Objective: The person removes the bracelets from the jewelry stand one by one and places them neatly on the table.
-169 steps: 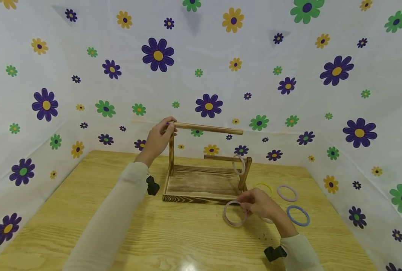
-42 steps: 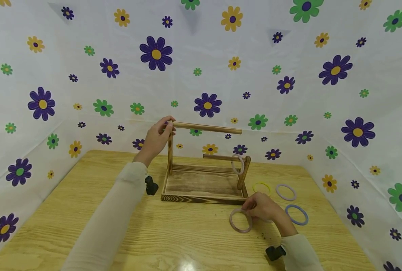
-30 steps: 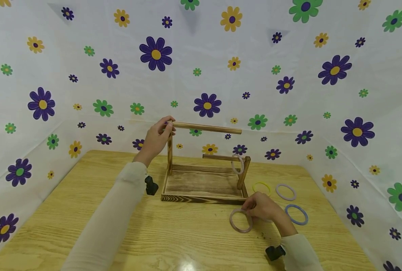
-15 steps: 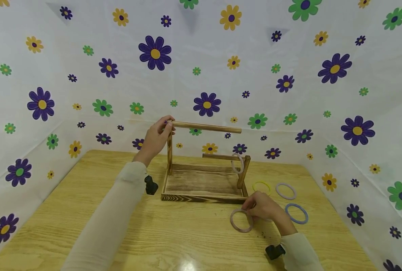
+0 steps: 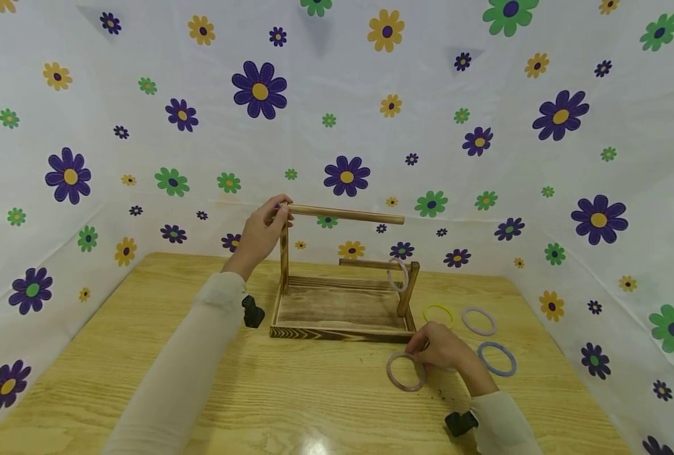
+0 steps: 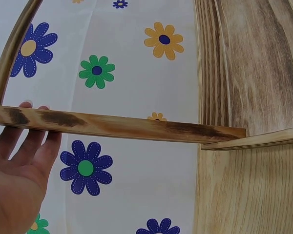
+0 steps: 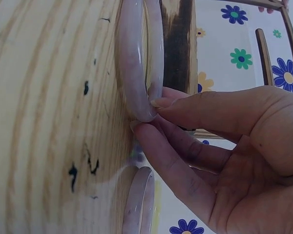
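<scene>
In the head view my left hand [image 5: 261, 234] grips the top of the left post of a wooden stand [image 5: 342, 332], where the long upper bar begins. The left wrist view shows its fingers curled round that post [image 6: 102, 125]. Low in front of the stand's right corner, my right hand [image 5: 446, 349] pinches a pale pink bangle [image 5: 407, 389] between thumb and fingertips. Up close, the glossy bangle [image 7: 133, 63] stands on edge at the tabletop; I cannot tell whether it touches. Another pale bangle [image 5: 390, 276] hangs on the stand's short lower bar [image 5: 365, 263], near the right post.
Right of the stand lie a yellow bangle [image 5: 438, 306], a lilac bangle [image 5: 464, 319] and a blue bangle [image 5: 481, 359]. Beneath the right hand is a further pale bangle [image 7: 138, 202], mostly hidden in the head view. Small dark specks [image 5: 441, 395] dot the table. Flowered cloth [image 5: 314, 139] surrounds the table.
Since the earliest frame, the right hand has brought the pink bangle slightly down and right, away from the stand's front edge. Over the last second both hands stay nearly still.
</scene>
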{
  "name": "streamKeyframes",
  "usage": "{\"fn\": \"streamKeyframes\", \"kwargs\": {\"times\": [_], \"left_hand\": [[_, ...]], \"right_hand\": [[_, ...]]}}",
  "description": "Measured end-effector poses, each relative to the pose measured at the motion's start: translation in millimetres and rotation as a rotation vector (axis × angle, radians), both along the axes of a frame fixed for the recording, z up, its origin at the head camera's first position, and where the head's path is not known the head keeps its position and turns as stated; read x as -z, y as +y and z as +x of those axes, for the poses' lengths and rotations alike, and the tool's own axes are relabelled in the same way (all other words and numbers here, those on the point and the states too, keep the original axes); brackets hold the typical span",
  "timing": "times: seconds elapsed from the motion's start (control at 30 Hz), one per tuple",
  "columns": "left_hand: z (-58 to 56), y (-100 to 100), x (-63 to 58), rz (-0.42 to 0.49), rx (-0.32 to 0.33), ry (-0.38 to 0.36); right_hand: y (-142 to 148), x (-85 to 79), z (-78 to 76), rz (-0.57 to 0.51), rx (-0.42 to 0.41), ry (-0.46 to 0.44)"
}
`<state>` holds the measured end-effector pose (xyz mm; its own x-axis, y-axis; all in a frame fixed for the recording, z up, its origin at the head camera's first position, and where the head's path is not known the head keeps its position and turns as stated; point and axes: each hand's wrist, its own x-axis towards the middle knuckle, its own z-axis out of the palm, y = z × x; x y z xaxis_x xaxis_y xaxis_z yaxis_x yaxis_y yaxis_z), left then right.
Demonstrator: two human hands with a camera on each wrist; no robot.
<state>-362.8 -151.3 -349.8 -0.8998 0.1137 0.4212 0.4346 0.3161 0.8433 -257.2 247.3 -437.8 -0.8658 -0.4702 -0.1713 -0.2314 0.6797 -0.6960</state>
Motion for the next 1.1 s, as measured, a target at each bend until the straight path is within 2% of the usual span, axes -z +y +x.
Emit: {"fn": "streamKeyframes", "kwargs": {"times": [0.73, 1.1], "left_hand": [[-1.2, -0.3, 1.7, 0.004, -0.001, 0.000], [-0.1, 0.2, -0.4, -0.020, -0.010, 0.012]], "right_hand": [[1.9, 2.6, -1.5, -0.004, -0.034, 0.027], [2.2, 2.7, -4.2, 0.039, -0.081, 0.108]]}}
